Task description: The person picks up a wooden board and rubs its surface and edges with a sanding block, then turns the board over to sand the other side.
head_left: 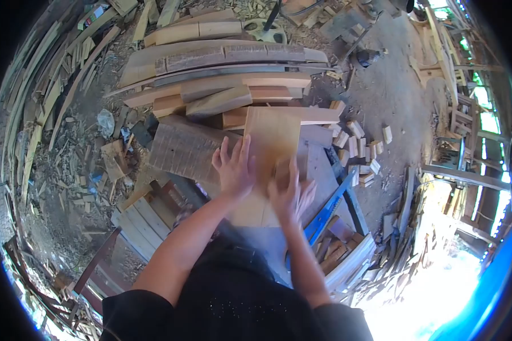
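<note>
A pale, flat wooden board (273, 126) lies lengthwise in front of me, reaching from the timber stack back toward my body. My left hand (235, 170) rests on its left edge with the fingers spread. Over the lower right part of the board, my right hand (290, 194) is curled around a small brown block (283, 167) that is blurred; its exact kind cannot be made out. A brownish smear shows on the board between the hands. Beneath and left of the board is a wide, rough grey-brown plank (182, 149).
Stacked timber beams (216, 85) lie beyond the board. Several small cut blocks (355, 145) are scattered at the right. A blue handsaw (327, 211) leans beside my right forearm, near an open box of wood pieces (347, 267). Long offcuts (42, 108) line the left side.
</note>
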`<action>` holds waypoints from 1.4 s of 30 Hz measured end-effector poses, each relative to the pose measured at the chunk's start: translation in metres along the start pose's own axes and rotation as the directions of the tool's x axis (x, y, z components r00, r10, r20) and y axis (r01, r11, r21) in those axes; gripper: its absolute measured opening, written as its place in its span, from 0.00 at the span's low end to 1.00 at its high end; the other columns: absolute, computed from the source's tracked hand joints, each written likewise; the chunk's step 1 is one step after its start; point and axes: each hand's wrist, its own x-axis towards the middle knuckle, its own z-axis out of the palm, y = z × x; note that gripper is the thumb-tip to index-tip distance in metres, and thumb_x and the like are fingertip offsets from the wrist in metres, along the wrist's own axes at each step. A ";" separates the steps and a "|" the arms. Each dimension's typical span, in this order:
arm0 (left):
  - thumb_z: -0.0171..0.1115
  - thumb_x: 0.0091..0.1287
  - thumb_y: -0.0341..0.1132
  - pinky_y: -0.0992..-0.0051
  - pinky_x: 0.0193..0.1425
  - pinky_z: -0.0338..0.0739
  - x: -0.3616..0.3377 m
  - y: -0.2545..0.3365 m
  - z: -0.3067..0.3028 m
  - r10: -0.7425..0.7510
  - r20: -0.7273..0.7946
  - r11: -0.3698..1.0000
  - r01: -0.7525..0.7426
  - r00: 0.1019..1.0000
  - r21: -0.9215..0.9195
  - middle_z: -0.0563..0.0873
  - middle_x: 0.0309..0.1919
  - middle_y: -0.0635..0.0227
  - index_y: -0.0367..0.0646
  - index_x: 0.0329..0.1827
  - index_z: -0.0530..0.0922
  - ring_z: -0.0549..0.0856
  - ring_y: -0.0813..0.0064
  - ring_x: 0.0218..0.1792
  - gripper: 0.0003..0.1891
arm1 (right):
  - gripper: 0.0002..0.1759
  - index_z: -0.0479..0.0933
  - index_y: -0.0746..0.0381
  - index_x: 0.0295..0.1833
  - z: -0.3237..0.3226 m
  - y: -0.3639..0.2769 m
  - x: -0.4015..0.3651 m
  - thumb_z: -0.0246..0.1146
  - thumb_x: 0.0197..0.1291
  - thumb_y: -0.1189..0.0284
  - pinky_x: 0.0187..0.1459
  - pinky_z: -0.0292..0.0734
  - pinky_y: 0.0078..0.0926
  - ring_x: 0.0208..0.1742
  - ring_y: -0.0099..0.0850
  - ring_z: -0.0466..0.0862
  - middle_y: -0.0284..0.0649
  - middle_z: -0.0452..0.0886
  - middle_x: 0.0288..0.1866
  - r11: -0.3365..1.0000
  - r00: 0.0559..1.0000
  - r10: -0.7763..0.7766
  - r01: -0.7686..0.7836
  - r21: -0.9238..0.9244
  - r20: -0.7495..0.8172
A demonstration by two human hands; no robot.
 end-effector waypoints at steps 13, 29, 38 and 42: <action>0.55 0.73 0.38 0.46 0.77 0.50 0.002 0.001 0.002 0.011 0.024 1.000 -0.011 1.000 0.028 0.76 0.71 0.62 0.47 0.81 0.62 0.67 0.51 0.74 0.32 | 0.49 0.66 0.34 0.78 0.009 -0.027 0.088 0.76 0.47 0.55 0.56 0.68 0.56 0.56 0.57 0.73 0.58 0.72 0.52 0.988 0.995 0.083 -0.074 0.137 -0.062; 0.56 0.73 0.39 0.46 0.76 0.50 0.004 0.000 0.004 0.020 0.010 0.999 -0.020 1.000 0.045 0.77 0.69 0.61 0.48 0.81 0.62 0.68 0.52 0.74 0.33 | 0.47 0.68 0.34 0.78 0.004 -0.018 0.071 0.74 0.48 0.58 0.55 0.68 0.55 0.56 0.57 0.72 0.56 0.72 0.53 0.990 0.996 0.049 -0.039 0.135 -0.072; 0.55 0.73 0.39 0.48 0.76 0.50 0.003 0.001 0.002 -0.008 0.054 0.997 0.004 0.999 0.074 0.76 0.69 0.61 0.47 0.81 0.63 0.68 0.52 0.73 0.32 | 0.51 0.70 0.34 0.76 0.005 -0.019 0.031 0.78 0.40 0.57 0.57 0.67 0.55 0.56 0.57 0.72 0.55 0.71 0.52 0.991 0.997 0.081 -0.078 0.111 -0.022; 0.55 0.74 0.40 0.49 0.76 0.50 0.003 -0.002 0.003 0.034 0.000 0.996 -0.034 0.999 0.077 0.77 0.68 0.61 0.47 0.81 0.63 0.69 0.53 0.73 0.32 | 0.49 0.69 0.33 0.77 0.016 -0.040 0.108 0.77 0.44 0.56 0.57 0.68 0.55 0.57 0.55 0.73 0.55 0.72 0.53 0.975 0.991 0.130 -0.125 0.185 -0.012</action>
